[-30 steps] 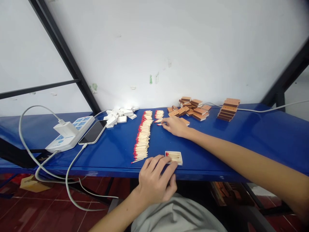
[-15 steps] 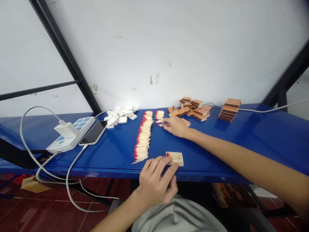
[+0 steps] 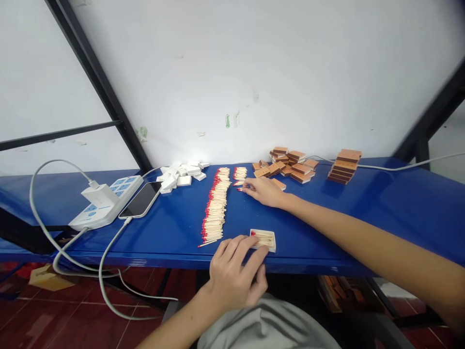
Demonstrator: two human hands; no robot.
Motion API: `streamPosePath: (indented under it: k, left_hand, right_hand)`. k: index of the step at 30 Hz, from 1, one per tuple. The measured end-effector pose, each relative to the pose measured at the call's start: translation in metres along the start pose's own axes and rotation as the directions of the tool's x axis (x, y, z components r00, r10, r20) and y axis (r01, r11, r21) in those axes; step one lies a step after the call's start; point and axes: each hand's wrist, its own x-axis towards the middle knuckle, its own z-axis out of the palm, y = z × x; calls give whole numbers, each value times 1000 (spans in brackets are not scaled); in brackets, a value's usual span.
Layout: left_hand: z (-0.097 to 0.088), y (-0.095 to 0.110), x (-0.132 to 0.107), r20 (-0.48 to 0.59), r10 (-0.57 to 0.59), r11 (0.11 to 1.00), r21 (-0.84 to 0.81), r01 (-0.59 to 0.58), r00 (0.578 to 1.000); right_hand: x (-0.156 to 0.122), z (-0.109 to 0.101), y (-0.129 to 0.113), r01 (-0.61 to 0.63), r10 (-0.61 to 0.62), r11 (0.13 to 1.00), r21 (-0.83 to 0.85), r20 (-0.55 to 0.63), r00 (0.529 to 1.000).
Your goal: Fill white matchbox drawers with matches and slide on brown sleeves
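My right hand (image 3: 264, 191) reaches across the blue table (image 3: 381, 213), its fingertips pinched on red-tipped matches at the near end of a small bunch of matches (image 3: 239, 173). A long row of matches (image 3: 216, 206) lies to its left. My left hand (image 3: 234, 276) rests at the table's front edge, fingers curled, fingertips touching an open white matchbox tray (image 3: 263, 239) that holds several matches.
White empty trays (image 3: 182, 174) are heaped at the back. Brown matchbox sleeves lie in a loose pile (image 3: 286, 165) and a neat stack (image 3: 344, 165). A phone (image 3: 141, 199), a power strip (image 3: 105, 202) and cables (image 3: 109, 261) lie on the left.
Hardly anything has moved. My right hand's fingers have shifted slightly on the small bunch of matches; my left hand stays against the tray.
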Motion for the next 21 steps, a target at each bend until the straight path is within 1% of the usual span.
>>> streamPosePath:
  k: [9, 12, 17, 21]
  left_hand:
    - [0, 0, -2, -14, 8, 1000, 7, -8, 1000]
    - [0, 0, -1, -18, 9, 1000, 9, -9, 1000]
    - [0, 0, -1, -28, 8, 1000, 6, -8, 1000]
    - [-1, 1, 0, -31, 11, 1000, 8, -11, 999]
  right_hand:
    - [2, 3, 3, 66, -66, 997, 27, -5, 998]
    - [4, 4, 6, 81, -81, 996, 35, 16, 997]
    - [3, 3, 6, 98, -98, 995, 3, 27, 995]
    - [3, 1, 3, 142, -141, 990, -14, 45, 989]
